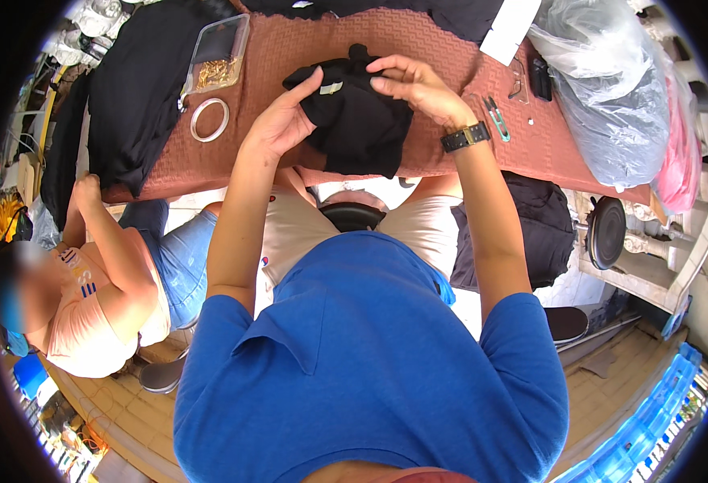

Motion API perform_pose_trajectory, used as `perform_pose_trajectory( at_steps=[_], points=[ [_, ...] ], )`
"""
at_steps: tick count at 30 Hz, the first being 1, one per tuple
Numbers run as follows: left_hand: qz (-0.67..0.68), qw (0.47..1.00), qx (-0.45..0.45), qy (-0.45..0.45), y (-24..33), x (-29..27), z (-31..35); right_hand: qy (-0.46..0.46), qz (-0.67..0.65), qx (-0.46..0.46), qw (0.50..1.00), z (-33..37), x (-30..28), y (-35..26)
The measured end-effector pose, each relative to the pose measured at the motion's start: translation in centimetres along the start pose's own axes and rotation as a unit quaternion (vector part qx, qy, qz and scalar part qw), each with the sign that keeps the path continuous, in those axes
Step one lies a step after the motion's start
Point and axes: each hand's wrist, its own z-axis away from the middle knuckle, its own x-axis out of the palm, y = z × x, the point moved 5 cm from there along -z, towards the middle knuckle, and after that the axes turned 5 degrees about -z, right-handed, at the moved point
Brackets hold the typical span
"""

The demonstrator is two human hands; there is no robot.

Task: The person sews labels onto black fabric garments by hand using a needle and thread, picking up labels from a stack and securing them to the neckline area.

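Note:
A bunched black garment (362, 121) with a small pale label (331, 88) near its upper edge is held up at the near edge of the cloth-covered table. My left hand (284, 121) grips its left side, the thumb lying along the edge beside the label and the other fingers behind the fabric. At the upper right edge my right hand (422, 90), with a dark strap on the wrist, holds the fabric between thumb and fingers. Part of that grip is hidden. Green-handled thread snips (496, 119) lie on the table to the right of my right wrist.
Left on the brown-clothed table (257, 40) are a clear box (219, 52) of small gold pieces, a white ring (210, 120) and black fabric (140, 97). Glasses (518, 80) and a plastic-wrapped bundle (612, 88) lie right. A person (112, 298) sits at my left.

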Motion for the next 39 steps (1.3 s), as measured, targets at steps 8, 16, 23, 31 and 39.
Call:
perform_pose_trajectory(
  at_steps=[8, 16, 23, 31, 39],
  points=[
    [0.102, 0.994, 0.032, 0.010, -0.9, 0.8, 1.0, 0.234, 0.178, -0.224, 0.929, -0.3, 0.8, -4.0],
    [-0.018, 0.992, 0.093, 0.084, -1.6, 2.6, 2.6, 0.147, 0.239, -0.264, 0.923, 3.0, 6.2, -5.4],
    [-0.176, 0.964, 0.103, 0.173, -2.6, 0.5, 2.7, 0.164, 0.139, -0.301, 0.929, 5.3, 8.5, -8.7],
    [-0.219, 0.945, 0.025, 0.240, -4.6, 0.5, 2.9, -0.026, 0.185, -0.321, 0.929, 10.7, 15.8, -8.2],
    [-0.076, 0.978, -0.178, 0.077, -6.5, -1.0, 3.7, 0.003, 0.203, -0.300, 0.932, 11.3, 15.4, -6.8]
  ],
)
